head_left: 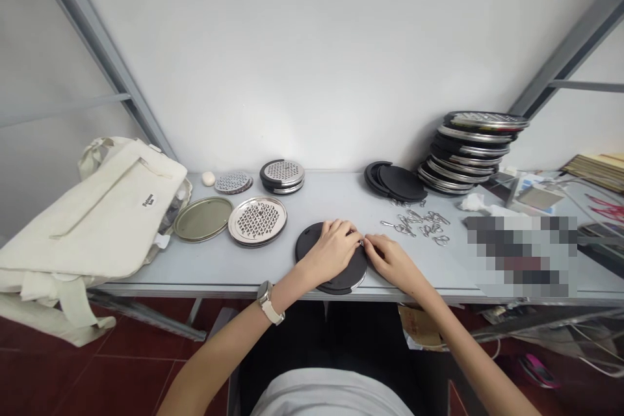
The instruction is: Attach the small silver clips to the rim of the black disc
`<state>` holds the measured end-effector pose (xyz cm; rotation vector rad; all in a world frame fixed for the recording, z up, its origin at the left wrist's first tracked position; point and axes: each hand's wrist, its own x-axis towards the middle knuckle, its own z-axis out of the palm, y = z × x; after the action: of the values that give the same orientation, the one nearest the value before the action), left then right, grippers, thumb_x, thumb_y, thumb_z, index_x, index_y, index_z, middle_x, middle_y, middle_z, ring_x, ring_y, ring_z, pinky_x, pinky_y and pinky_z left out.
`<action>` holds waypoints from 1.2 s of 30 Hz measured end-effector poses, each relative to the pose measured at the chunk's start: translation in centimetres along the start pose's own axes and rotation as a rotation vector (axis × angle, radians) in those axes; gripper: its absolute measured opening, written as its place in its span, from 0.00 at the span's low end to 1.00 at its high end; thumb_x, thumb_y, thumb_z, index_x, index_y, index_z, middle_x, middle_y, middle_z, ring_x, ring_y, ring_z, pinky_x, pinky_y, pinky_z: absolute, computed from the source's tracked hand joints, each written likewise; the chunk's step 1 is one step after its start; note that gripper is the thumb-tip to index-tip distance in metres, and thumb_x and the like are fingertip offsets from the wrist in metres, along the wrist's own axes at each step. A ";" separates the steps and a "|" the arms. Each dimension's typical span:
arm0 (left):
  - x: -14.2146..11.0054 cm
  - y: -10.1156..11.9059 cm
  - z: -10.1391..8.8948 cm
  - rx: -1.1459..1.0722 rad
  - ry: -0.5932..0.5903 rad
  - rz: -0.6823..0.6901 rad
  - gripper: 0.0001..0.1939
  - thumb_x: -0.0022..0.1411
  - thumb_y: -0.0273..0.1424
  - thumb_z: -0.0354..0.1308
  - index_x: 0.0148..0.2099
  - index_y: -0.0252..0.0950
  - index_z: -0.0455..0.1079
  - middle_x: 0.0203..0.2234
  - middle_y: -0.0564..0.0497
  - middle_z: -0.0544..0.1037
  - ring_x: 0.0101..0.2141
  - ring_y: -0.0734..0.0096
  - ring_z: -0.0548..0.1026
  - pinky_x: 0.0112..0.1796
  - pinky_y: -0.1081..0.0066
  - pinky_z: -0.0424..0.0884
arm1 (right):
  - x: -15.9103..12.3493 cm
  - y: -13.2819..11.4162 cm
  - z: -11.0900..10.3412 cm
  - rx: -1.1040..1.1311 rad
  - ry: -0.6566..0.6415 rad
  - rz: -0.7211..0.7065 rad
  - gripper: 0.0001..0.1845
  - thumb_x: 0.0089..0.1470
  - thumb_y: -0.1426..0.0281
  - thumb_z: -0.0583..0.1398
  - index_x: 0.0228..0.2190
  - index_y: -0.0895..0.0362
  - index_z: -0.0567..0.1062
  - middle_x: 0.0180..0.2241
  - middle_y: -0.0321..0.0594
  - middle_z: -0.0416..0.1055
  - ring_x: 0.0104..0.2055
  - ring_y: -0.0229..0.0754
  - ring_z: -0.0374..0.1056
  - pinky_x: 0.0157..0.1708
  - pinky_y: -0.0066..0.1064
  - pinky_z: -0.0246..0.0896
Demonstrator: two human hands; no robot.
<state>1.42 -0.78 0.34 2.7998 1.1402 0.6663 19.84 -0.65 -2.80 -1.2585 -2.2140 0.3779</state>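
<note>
A round black disc (305, 247) with a silver metal rim lies flat near the table's front edge. Across its top rests my left hand (336, 247), the fingers bent and gripping toward the right edge. My right hand (387, 257) is at that same edge, thumb and forefinger pinched on a tiny shiny metal piece, probably a wire clip; the fingers partly hide it. Several loose wire clips (407, 224) are scattered behind my right hand. To the left lie a perforated grater plate (258, 220) and a plain round metal plate (203, 218).
A tall stack of round graters (470, 153) stands back right, beside black round frames (402, 182). Smaller grater discs (233, 182) and a short grater stack (283, 175) sit along the wall. A cream bag (97, 214) covers the left end. Crumpled white tissue (472, 201) lies right.
</note>
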 end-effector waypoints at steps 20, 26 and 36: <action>0.0 0.2 -0.2 0.033 0.042 0.000 0.09 0.71 0.32 0.43 0.45 0.35 0.63 0.42 0.47 0.68 0.45 0.63 0.66 0.49 0.63 0.60 | -0.4 -0.7 -0.3 0.144 0.016 0.020 0.15 0.66 0.64 0.45 0.28 0.53 0.61 0.27 0.37 0.66 0.28 0.41 0.63 0.30 0.31 0.55; 0.1 0.1 0.0 -0.080 0.078 -0.049 0.06 0.70 0.28 0.45 0.42 0.36 0.63 0.42 0.48 0.68 0.46 0.65 0.66 0.49 0.64 0.59 | -0.4 -0.9 -0.2 0.156 0.000 0.044 0.14 0.66 0.63 0.45 0.29 0.53 0.58 0.24 0.33 0.60 0.25 0.40 0.59 0.29 0.30 0.54; 0.2 -0.3 0.7 -0.203 0.150 -0.201 0.03 0.68 0.27 0.48 0.39 0.37 0.61 0.39 0.51 0.69 0.44 0.67 0.68 0.48 0.64 0.60 | -0.4 -0.6 -0.2 0.178 0.023 0.074 0.14 0.65 0.62 0.46 0.29 0.53 0.60 0.22 0.31 0.57 0.24 0.38 0.56 0.28 0.29 0.52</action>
<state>1.63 -0.30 -0.31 2.4636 1.2762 0.9259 19.76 -1.34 -2.50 -1.2444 -2.0684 0.5730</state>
